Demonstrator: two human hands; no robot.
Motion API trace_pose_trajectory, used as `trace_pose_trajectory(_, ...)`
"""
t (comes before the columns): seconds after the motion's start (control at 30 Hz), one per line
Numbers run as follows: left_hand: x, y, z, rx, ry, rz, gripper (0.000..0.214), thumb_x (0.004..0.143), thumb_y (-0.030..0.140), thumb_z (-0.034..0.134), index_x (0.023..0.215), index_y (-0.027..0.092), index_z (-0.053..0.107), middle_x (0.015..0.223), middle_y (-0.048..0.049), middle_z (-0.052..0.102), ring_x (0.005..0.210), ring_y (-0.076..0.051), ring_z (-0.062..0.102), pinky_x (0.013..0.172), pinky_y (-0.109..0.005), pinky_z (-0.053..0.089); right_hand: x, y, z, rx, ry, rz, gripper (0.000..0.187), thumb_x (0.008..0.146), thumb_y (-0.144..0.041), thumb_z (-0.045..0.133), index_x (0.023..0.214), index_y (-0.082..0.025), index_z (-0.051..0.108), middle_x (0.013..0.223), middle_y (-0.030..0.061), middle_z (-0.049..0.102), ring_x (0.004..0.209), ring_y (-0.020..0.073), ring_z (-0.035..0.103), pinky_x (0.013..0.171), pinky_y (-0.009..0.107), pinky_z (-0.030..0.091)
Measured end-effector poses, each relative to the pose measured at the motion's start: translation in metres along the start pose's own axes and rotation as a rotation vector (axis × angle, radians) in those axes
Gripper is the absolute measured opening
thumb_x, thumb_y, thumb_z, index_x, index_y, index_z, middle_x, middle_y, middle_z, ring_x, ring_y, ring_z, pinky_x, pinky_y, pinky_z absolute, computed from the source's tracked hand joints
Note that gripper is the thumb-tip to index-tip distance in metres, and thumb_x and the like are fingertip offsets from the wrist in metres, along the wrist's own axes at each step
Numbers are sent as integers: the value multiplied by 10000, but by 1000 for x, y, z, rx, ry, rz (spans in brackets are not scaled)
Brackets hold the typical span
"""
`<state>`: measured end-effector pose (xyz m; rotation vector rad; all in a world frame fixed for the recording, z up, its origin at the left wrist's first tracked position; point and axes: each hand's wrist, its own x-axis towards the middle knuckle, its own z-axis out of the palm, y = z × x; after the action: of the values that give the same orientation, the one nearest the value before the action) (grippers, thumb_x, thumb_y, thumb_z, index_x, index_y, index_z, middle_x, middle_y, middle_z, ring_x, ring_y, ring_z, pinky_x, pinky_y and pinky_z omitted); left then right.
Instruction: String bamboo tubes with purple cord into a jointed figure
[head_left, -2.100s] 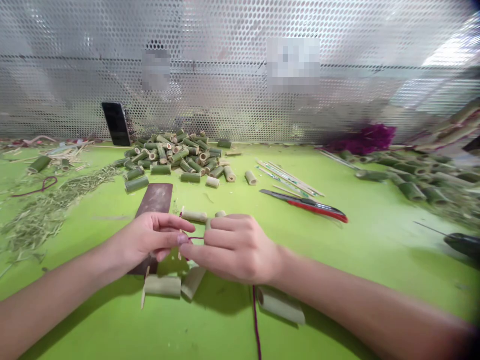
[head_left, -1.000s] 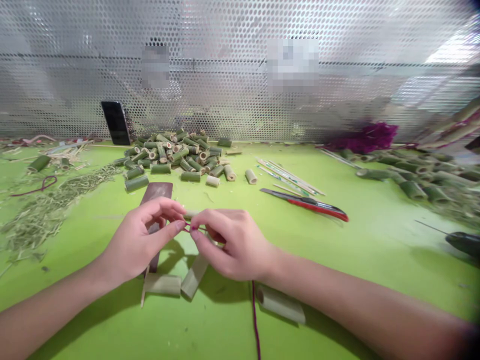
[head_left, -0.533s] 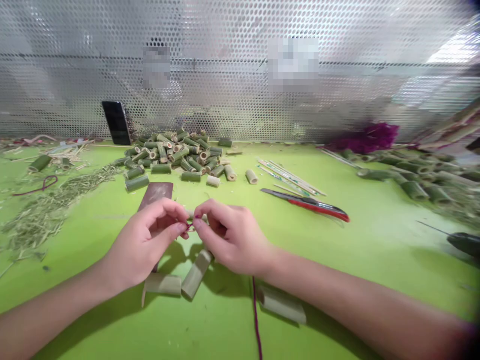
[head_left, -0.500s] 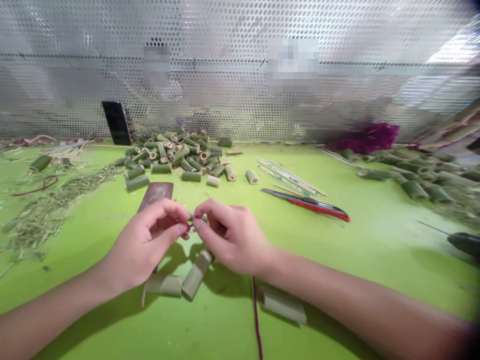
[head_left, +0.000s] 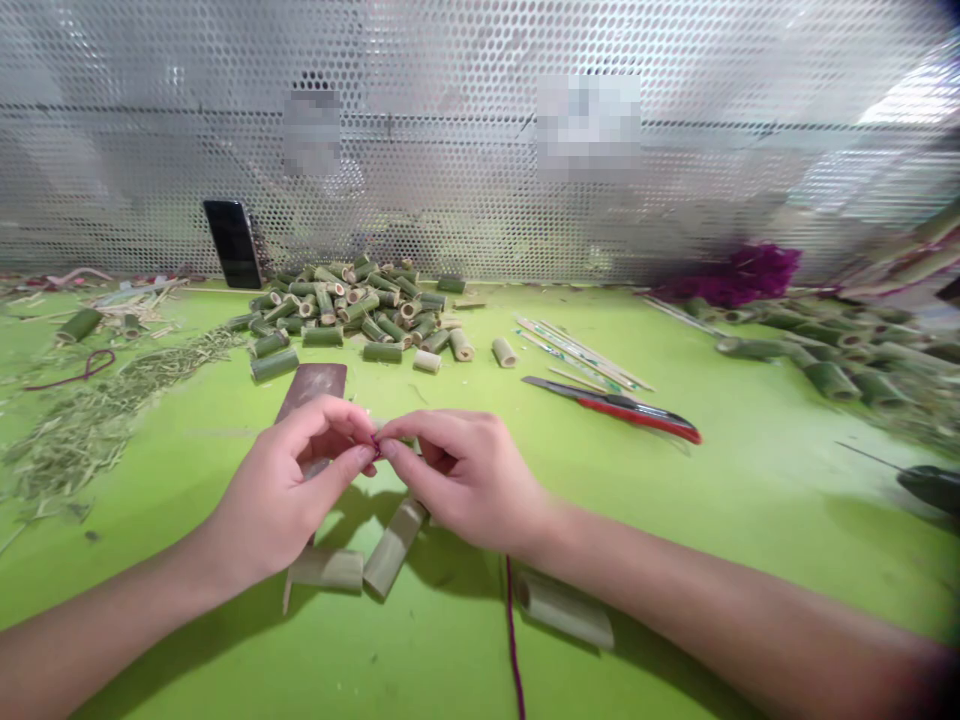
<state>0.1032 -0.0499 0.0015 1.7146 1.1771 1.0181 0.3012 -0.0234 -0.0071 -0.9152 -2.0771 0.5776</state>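
My left hand [head_left: 289, 490] and my right hand [head_left: 469, 475] meet fingertip to fingertip above the green table [head_left: 720, 500]. Both pinch a thin maroon cord where they touch. Below my right wrist the same maroon cord [head_left: 513, 640] runs toward the near edge. Short cut bamboo tubes lie under the hands: one flat [head_left: 326, 567], one slanted [head_left: 394, 545], and one to the right [head_left: 564, 609]. Part of the cluster is hidden by my fingers.
A pile of bamboo pieces [head_left: 345, 310] lies at the back, beside a dark phone [head_left: 232, 245] leaning on the perforated metal wall. A brown sanding block [head_left: 311, 385], red-handled cutters [head_left: 619, 408], thin sticks [head_left: 577, 355], bamboo shavings [head_left: 90, 420], more bamboo [head_left: 825, 360] and maroon thread [head_left: 739, 275] surround the work area.
Both hands have risen slightly and drawn together until the fingertips touch, pinching the cord. The slanted bamboo tube beneath them has become more exposed.
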Motion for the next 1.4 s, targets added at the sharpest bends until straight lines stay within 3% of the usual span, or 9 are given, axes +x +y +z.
trace_pose_trajectory(0.27, -1, -2, 4, 120, 84, 86, 37, 959, 225, 621, 952, 234, 656, 880, 0, 716, 807, -153, 709, 719, -258, 590, 1, -3, 4, 162, -73, 247, 206, 925, -278, 635, 951, -178, 813, 517, -54, 519, 474, 76, 357, 485, 234, 285)
trace_pose_trajectory(0.47, -1, -3, 3, 236, 106, 163, 73, 950, 182, 634, 918, 237, 670, 865, 24, 739, 793, -138, 713, 713, -242, 570, 3, -5, 3, 161, -103, 259, 204, 945, -286, 597, 870, -159, 738, 539, -61, 478, 504, 80, 376, 506, 232, 289)
trace_pose_trajectory(0.67, 1, -4, 2, 248, 110, 213, 82, 945, 163, 650, 942, 241, 674, 867, 31, 753, 785, -136, 728, 708, -236, 570, 9, -3, -1, 532, -220, 385, 212, 951, -348, 574, 911, -162, 667, 752, -9, 593, 642, 106, 486, 588, 242, 393)
trace_pose_trajectory(0.73, 1, -4, 1, 239, 110, 219, 70, 942, 175, 668, 954, 243, 679, 887, 25, 767, 806, -146, 744, 722, -240, 580, 11, -1, -2, 652, -260, 434, 225, 932, -383, 618, 914, -162, 654, 722, -26, 553, 595, 89, 442, 538, 231, 355)
trace_pose_trajectory(0.83, 0, -5, 0, 250, 121, 242, 69, 933, 181, 692, 959, 245, 684, 899, 23, 782, 817, -152, 755, 739, -236, 589, 12, 3, -2, 842, -342, 535, 305, 882, -460, 700, 916, -165, 630, 593, -92, 379, 480, 61, 258, 427, 223, 187)
trace_pose_trajectory(0.93, -1, -4, -1, 312, 142, 282, 69, 926, 184, 709, 956, 244, 691, 878, 29, 790, 774, -143, 753, 717, -218, 590, 12, 6, -2, 996, -394, 588, 337, 844, -467, 751, 885, -168, 601, 551, -118, 309, 455, 54, 185, 410, 232, 113)
trace_pose_trajectory(1.1, 1, -3, -3, 453, 163, 418, 91, 933, 176, 707, 992, 243, 725, 888, 23, 810, 728, -143, 756, 699, -217, 606, 13, 5, -3, 989, -413, 618, 319, 838, -434, 766, 871, -163, 601, 542, -120, 317, 452, 51, 190, 411, 239, 107)
trace_pose_trajectory(1.27, 0, -7, -6, 540, 135, 631, 185, 949, 134, 680, 1073, 249, 756, 981, -7, 829, 852, -154, 784, 819, -241, 629, 14, 3, -6, 911, -426, 611, 380, 812, -499, 774, 895, -158, 628, 524, -126, 314, 450, 53, 200, 416, 243, 118)
trace_pose_trajectory(1.4, 0, -8, -9, 537, 146, 655, 216, 947, 137, 673, 1021, 304, 787, 949, 17, 833, 812, -160, 789, 776, -256, 642, 14, 6, -6, 910, -447, 617, 398, 799, -525, 779, 893, -170, 624, 506, -131, 318, 440, 56, 196, 414, 244, 117)
